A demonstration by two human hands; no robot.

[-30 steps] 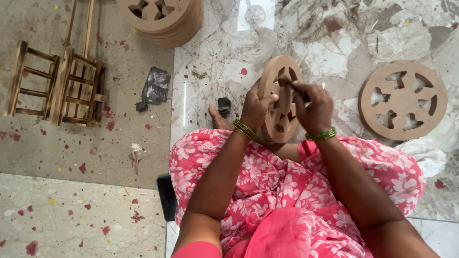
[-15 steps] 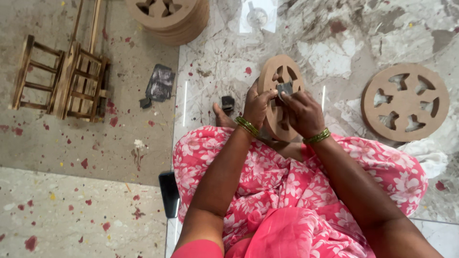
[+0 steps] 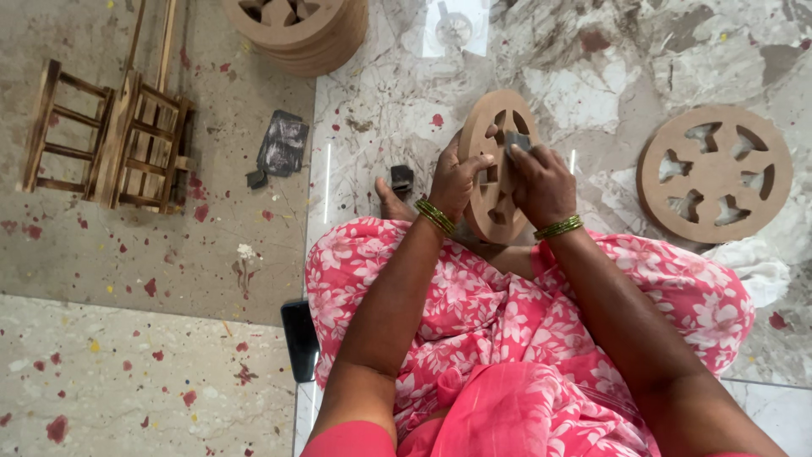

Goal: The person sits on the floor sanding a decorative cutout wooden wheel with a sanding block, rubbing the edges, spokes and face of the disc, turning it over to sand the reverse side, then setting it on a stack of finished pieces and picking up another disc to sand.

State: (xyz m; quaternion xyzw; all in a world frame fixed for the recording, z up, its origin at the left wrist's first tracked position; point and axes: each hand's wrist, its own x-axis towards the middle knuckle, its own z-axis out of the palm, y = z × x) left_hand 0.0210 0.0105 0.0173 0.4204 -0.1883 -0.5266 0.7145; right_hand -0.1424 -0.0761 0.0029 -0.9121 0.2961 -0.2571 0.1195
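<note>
I sit on the floor in a pink flowered garment. My left hand (image 3: 458,177) grips the left rim of a round wooden disc with cut-out holes (image 3: 492,135), holding it upright on edge in front of my knees. My right hand (image 3: 541,182) presses a small dark piece of sandpaper (image 3: 517,140) against the disc's face near a cut-out. Green bangles are on both wrists.
A second cut-out wooden disc (image 3: 715,173) lies flat at the right. A stack of like discs (image 3: 296,25) stands at the top. Small wooden ladder-like frames (image 3: 110,140) lie at the left. Dark sandpaper scraps (image 3: 282,145) and a small black block (image 3: 402,179) lie nearby. A black phone (image 3: 299,338) rests by my left knee.
My right hand has slid the sandpaper along the upper part of the disc. The view has shifted slightly, and the disc stays upright in my left hand.
</note>
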